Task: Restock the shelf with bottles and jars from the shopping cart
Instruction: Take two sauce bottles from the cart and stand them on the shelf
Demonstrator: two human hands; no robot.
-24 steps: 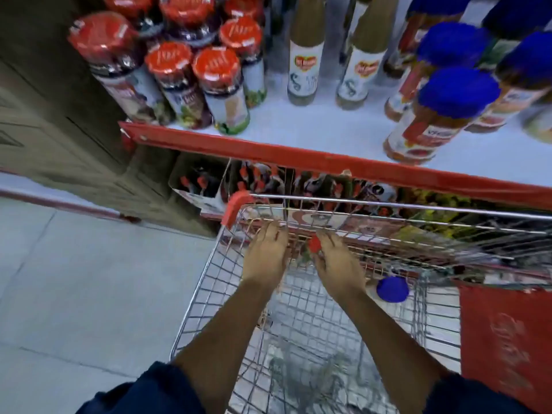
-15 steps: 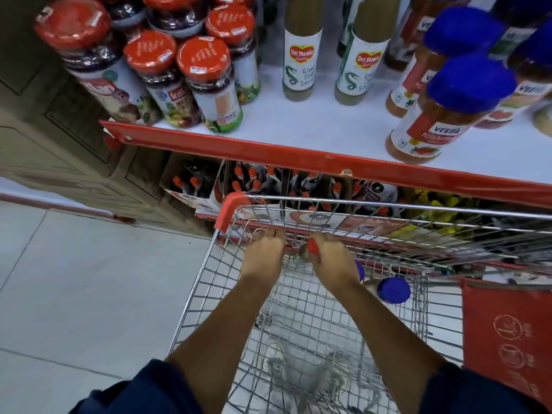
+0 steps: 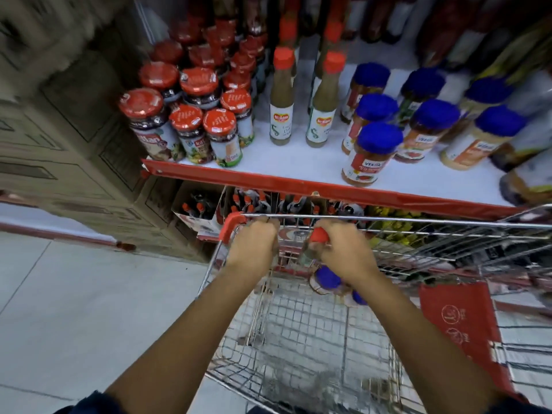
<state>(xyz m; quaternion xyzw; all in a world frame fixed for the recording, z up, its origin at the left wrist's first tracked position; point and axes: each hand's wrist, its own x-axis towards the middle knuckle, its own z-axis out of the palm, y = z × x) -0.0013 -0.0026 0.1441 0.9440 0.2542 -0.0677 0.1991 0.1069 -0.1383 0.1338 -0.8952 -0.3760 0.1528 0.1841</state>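
Observation:
My right hand [image 3: 343,252] is closed around a small bottle with a red cap [image 3: 319,234], held just inside the front rim of the wire shopping cart [image 3: 388,219]. My left hand [image 3: 254,243] is curled beside it at the same rim; whatever lies under its fingers is hidden. Two blue-lidded jars [image 3: 328,279] lie in the cart below my right hand. Beyond the cart is the white shelf with a red edge [image 3: 298,189]. It carries red-lidded jars [image 3: 191,121], green sauce bottles with red caps [image 3: 280,115] and blue-lidded jars [image 3: 379,138].
A red flap [image 3: 460,330] hangs inside the cart at right. Under the shelf, cartons of small red-capped bottles [image 3: 197,207] stand on the lower level. Brown cardboard boxes [image 3: 74,130] are stacked at left, with grey floor tiles [image 3: 89,309] below them.
Both hands have risen from deeper in the cart to its front rim, the right one bringing the red-capped bottle. The view has tilted up and shows more of the shelf.

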